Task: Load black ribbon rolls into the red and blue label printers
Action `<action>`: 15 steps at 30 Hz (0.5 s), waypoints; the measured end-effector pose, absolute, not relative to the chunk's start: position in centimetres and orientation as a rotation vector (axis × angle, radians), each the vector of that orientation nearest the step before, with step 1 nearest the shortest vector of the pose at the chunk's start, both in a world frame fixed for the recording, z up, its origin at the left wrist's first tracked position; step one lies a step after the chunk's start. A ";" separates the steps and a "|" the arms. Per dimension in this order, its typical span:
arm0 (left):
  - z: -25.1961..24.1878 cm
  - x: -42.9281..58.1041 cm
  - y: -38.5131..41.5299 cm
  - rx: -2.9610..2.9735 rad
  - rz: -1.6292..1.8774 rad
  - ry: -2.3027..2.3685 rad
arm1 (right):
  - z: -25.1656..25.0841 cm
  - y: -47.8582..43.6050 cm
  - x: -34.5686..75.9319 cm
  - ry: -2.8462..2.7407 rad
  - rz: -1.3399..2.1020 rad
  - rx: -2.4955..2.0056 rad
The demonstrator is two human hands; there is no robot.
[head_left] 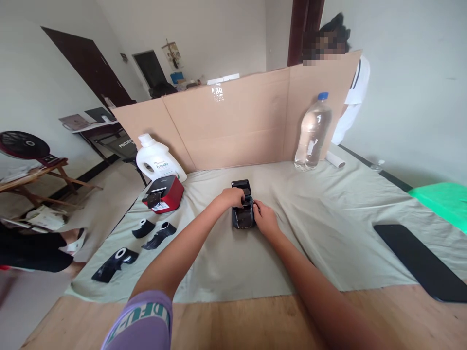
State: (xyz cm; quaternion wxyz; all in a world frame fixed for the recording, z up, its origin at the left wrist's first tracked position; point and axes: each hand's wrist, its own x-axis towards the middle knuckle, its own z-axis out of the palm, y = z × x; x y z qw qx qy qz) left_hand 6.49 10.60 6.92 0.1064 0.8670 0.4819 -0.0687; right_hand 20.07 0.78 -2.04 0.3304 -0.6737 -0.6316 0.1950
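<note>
A small black printer-like device (242, 214) with its lid raised sits mid-table on a grey-green cloth (328, 228). My left hand (231, 197) is closed over its top left side. My right hand (265, 217) grips its right side, fingers curled against the body. A red and black device (164, 194) stands to the left. Near it lie three black curled strips or rolls (120, 255).
A white detergent jug (156, 160) and a clear water bottle (313, 133) stand before a cardboard screen (237, 121). A person in white stands behind its right end. A flat black slab (419, 260) and green sheet (443, 199) lie right. The wooden table edge (237, 321) is near me.
</note>
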 end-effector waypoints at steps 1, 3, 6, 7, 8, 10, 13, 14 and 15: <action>7.2 6.8 10.6 2.565 -0.194 1.415 | -2.0 0.8 20.1 -1.653 0.509 -1.759; 7.9 6.4 10.5 2.594 -0.172 1.404 | -2.0 0.8 20.1 -1.649 0.511 -1.755; 8.8 3.4 9.8 2.539 0.197 1.354 | -2.1 0.8 20.1 -1.623 0.528 -1.742; 8.8 1.9 9.4 2.462 0.412 1.337 | -2.1 0.8 20.1 -1.612 0.534 -1.737; 8.6 0.3 8.8 2.349 0.640 1.326 | -2.2 0.8 20.1 -1.602 0.540 -1.733; 7.5 -3.2 7.2 2.058 0.978 1.373 | -2.3 1.0 20.2 -1.581 0.551 -1.729; 4.4 -8.0 4.0 1.649 1.207 1.509 | -2.7 1.3 20.3 -1.557 0.560 -1.717; 3.4 -9.3 2.8 1.553 1.245 1.572 | -2.8 1.4 20.4 -1.555 0.559 -1.706; 2.4 -10.4 1.7 1.474 1.295 1.645 | -3.0 1.5 20.4 -1.555 0.555 -1.696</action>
